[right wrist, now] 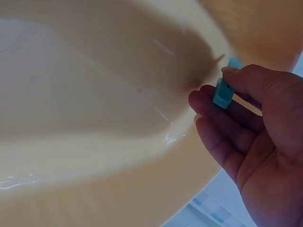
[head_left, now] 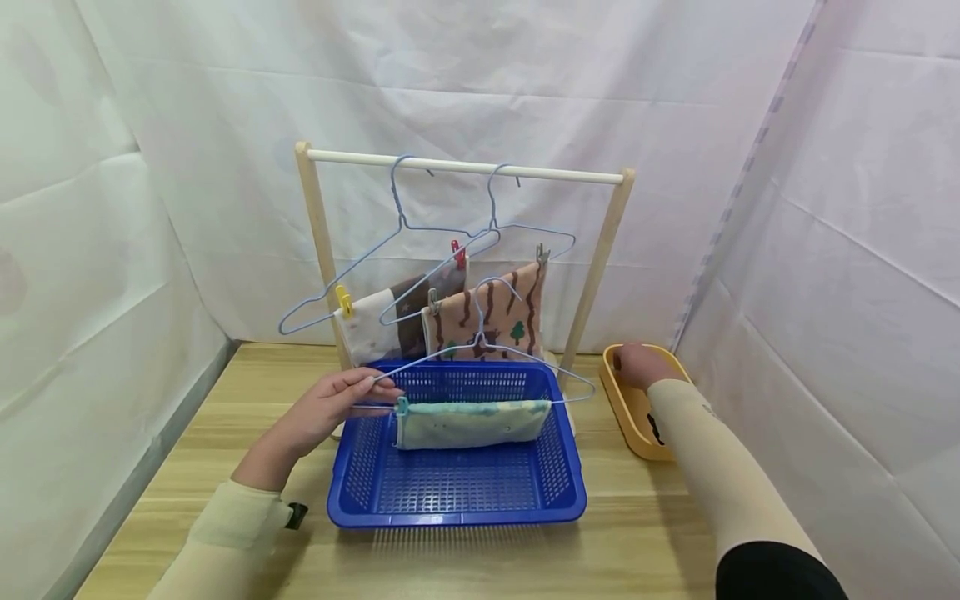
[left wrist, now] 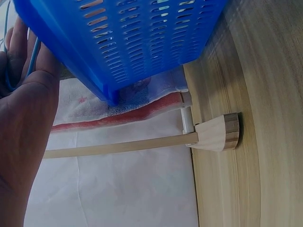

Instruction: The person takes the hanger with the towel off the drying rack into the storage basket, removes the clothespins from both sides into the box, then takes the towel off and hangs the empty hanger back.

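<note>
My left hand point(head_left: 322, 412) grips the left end of a light-blue wire hanger point(head_left: 480, 340). Over the hanger's lower bar hangs a folded pale green-yellow towel point(head_left: 472, 427), fastened at its left edge by a teal clothespin point(head_left: 402, 406); no clothespin shows at its right edge. Hanger and towel are held above a blue plastic basket point(head_left: 457, 519). Off to the right, my right hand point(head_left: 647, 367) is at the far end of a yellow tray point(head_left: 617, 408). In the right wrist view, its thumb and fingers pinch another teal clothespin point(right wrist: 224, 92).
Behind the basket stands a wooden drying rack point(head_left: 596, 267) with a white rod. Two blue hangers on it carry a white-and-brown towel point(head_left: 375, 321) and a pink patterned towel point(head_left: 495, 308), both clipped on with clothespins. White cloth walls point(head_left: 810, 267) enclose the table.
</note>
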Demonstrator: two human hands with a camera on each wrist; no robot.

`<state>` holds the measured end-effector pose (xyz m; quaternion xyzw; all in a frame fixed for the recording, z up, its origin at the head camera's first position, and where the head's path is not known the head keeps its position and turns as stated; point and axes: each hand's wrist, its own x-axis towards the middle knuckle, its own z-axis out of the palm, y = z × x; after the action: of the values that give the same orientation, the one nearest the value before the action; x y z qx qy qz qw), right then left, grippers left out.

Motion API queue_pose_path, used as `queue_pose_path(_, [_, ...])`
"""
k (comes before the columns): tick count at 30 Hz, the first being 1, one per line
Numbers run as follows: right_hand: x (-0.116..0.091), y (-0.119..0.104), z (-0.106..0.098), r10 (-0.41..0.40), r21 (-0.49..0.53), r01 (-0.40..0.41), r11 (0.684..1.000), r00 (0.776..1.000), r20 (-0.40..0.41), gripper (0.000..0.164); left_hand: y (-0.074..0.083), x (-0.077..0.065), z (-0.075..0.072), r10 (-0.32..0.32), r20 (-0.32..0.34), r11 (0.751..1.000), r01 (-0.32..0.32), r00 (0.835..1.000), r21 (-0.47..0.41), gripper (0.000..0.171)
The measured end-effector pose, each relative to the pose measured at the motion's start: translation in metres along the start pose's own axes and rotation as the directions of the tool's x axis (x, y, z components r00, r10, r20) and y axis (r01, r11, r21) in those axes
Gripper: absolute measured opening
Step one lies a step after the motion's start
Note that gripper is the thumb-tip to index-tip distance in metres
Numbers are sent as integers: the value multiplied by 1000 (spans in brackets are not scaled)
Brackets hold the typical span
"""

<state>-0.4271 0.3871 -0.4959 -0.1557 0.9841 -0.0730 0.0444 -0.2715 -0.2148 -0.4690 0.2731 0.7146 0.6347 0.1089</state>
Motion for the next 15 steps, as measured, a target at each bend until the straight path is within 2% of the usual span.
queue_pose_path(8, [-2, -3, 3, 0, 49, 1, 999, 1000, -17, 36, 0, -2, -1, -4, -2, 1000, 4, 1000, 10, 41])
queue_pose_path(15, [4, 12, 11, 51, 84, -51, 995, 999, 7, 38, 2, 1, 0, -13, -1, 1000, 13, 1000, 12, 41])
